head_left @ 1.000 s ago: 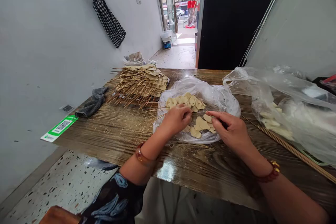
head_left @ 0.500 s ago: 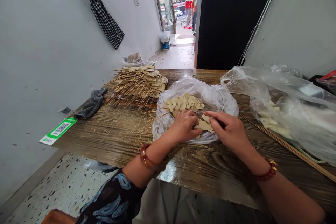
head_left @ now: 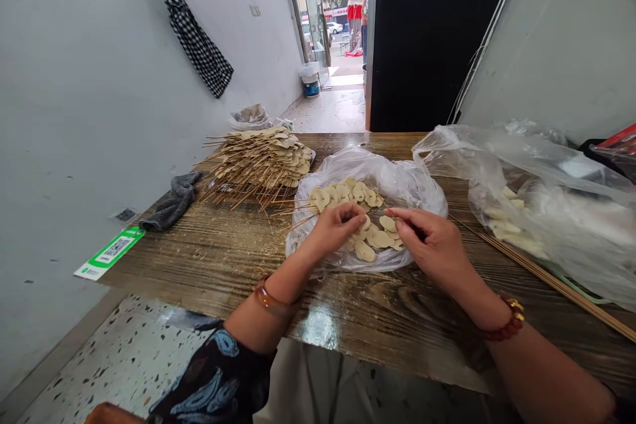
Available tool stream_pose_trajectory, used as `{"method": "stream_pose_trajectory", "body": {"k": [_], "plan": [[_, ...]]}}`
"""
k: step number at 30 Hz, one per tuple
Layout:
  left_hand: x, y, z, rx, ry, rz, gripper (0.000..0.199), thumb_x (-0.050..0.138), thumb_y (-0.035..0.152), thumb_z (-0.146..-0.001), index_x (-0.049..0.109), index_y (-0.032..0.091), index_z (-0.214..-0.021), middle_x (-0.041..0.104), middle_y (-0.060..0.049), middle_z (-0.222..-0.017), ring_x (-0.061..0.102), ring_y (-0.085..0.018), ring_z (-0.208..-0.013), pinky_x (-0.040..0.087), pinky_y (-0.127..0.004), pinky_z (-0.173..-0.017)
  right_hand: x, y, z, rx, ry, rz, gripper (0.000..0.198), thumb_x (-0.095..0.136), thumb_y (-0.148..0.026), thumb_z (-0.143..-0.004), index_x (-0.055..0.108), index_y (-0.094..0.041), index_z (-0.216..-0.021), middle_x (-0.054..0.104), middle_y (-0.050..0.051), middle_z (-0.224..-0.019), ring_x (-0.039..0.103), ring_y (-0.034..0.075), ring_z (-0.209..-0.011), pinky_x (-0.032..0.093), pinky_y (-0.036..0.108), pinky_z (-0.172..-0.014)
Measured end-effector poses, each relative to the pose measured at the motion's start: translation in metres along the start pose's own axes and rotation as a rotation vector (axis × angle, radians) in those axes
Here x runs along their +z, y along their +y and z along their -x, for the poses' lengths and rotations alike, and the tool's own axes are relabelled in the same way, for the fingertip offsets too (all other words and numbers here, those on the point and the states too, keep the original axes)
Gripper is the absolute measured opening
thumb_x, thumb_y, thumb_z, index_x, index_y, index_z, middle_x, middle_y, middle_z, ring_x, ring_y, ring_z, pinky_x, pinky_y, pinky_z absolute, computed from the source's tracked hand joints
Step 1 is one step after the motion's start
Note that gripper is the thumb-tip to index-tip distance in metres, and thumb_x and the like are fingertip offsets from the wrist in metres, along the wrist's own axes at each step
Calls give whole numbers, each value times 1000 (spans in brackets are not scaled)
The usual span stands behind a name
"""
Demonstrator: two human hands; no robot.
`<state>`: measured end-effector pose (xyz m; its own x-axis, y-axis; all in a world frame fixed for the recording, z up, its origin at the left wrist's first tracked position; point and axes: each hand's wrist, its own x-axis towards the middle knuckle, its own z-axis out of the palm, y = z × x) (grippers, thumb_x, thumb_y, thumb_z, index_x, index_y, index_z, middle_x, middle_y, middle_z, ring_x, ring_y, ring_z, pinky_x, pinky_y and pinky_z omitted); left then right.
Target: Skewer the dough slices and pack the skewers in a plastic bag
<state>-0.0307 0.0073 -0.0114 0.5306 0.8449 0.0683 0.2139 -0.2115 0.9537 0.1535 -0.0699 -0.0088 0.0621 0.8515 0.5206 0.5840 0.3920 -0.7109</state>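
Note:
Over a spread plastic bag (head_left: 422, 189) on the table, my left hand (head_left: 338, 228) pinches a thin pale slice (head_left: 366, 223), which looks like potato. Most of that slice is hidden at the fingertips. My right hand (head_left: 431, 238) is closed on a thin bamboo skewer, whose tip (head_left: 388, 209) pokes out past the thumb and forefinger. Between and below my hands lie several loose slices (head_left: 380, 239) on the bag. Just beyond my left hand, skewers threaded with overlapping slices (head_left: 342, 193) rest on the bag, their sticks pointing left.
A tall pile of filled skewers (head_left: 268, 162) stands at the back left, beside a grey cloth (head_left: 173, 202). On the right are bare bamboo skewers (head_left: 546, 275) and a clear bag (head_left: 561, 205) with pale pieces inside. A wall borders the table's left side.
My left hand has lifted off the loose slices and drawn its fingers into a pinch, uncovering more slices below. My right hand stays nearly in place with the skewer. The view has shifted slightly.

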Motion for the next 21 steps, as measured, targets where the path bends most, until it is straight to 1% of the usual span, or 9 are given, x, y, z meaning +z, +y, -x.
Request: {"method": "stream_pose_trajectory", "body": {"k": [2, 3, 7, 9, 11, 14, 16, 18, 21], "plan": [[-1, 0, 0, -4, 30, 15, 23, 57, 37, -81, 59, 14, -80, 58, 1, -65, 48, -8, -53, 37, -21, -53, 0, 1, 0, 3, 5, 0, 28, 51, -21, -85, 74, -15, -99, 76, 8, -96, 70, 19, -80, 54, 29, -69], [-1, 0, 0, 10, 40, -37, 20, 56, 34, -82, 60, 14, -81, 58, 1, -66, 48, -9, -53, 37, -21, -53, 0, 1, -1, 6, 5, 1, 27, 51, -21, -85, 74, -16, -99, 76, 8, -96, 70, 18, -80, 54, 28, -69], [2, -2, 0, 151, -2, -502, 14, 55, 21, -80, 66, 15, -73, 60, -2, -70, 54, -14, -68, 41, -25, -64, -1, 2, -1, 10, -2, -1, 28, 51, -20, -84, 74, -17, -99, 76, 7, -96, 70, 18, -81, 54, 29, -72], [6, -4, 0, 202, -10, -736, 15, 57, 21, -79, 66, 16, -68, 61, -5, -73, 56, -17, -75, 43, -29, -72, -1, 1, -2, 7, -2, -4, 27, 51, -19, -84, 74, -18, -99, 76, 6, -96, 70, 18, -82, 54, 29, -74], [11, -5, 0, 247, 0, -884, 15, 57, 22, -80, 68, 16, -73, 61, -7, -80, 56, -20, -83, 43, -33, -78, 0, 0, -2, 5, -2, -3, 27, 51, -19, -84, 73, -19, -98, 76, 5, -95, 71, 18, -81, 54, 29, -73], [16, -6, 0, 313, -39, -961, 21, 52, 16, -82, 70, 18, -93, 63, -8, -93, 56, -22, -92, 43, -36, -85, 0, -1, -2, 2, 0, 4, 27, 51, -19, -84, 73, -17, -98, 76, 7, -95, 71, 18, -79, 54, 28, -70], [18, -8, 0, 324, -69, -974, 26, 51, 14, -80, 69, 18, -99, 62, -9, -97, 56, -22, -92, 43, -36, -85, 0, -1, -2, 1, -3, 6, 27, 50, -19, -84, 73, -16, -99, 76, 8, -96, 71, 18, -80, 54, 28, -69], [17, -9, 0, 321, -78, -965, 24, 53, 14, -78, 67, 17, -97, 62, -9, -97, 55, -22, -92, 43, -35, -84, 0, -1, -1, 1, -5, 3, 28, 50, -18, -84, 73, -16, -99, 76, 8, -98, 71, 19, -83, 54, 28, -72], [17, -10, 0, 336, -101, -923, 16, 53, 12, -77, 64, 17, -88, 61, -7, -94, 55, -21, -92, 43, -33, -84, 1, 1, -1, 9, -10, -2, 28, 51, -19, -84, 73, -17, -99, 76, 7, -98, 71, 19, -85, 55, 29, -75]]}}
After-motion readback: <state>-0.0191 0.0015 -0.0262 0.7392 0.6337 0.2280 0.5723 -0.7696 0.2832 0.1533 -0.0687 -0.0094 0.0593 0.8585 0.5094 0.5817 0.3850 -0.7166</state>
